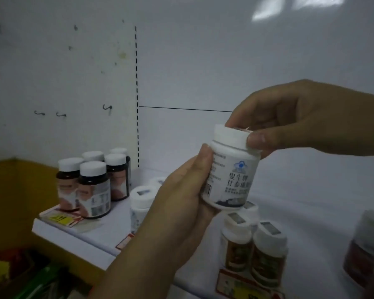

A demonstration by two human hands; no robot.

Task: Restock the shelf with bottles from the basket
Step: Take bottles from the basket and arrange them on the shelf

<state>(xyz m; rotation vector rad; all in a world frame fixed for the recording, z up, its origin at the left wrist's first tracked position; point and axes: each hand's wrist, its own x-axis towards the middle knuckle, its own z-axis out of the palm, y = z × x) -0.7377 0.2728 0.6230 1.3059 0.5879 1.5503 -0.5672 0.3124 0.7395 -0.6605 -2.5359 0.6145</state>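
Observation:
A white bottle (230, 171) with a white cap and dark lettering is held up in front of the shelf, slightly tilted. My left hand (181, 203) wraps its lower body from the left and below. My right hand (289, 124) comes from the right and pinches the cap between thumb and fingers. The white shelf (108, 225) lies below and behind. A similar white bottle (139, 208) stands on it just left of my left hand. No basket is identifiable.
Several dark brown bottles (91, 186) with white caps stand at the shelf's left end. Two green-labelled bottles (255, 247) stand at the front, below the held bottle. A blurred dark bottle (365, 251) sits at far right. White back panel (203, 61) behind; coloured packets (30, 275) lie lower left.

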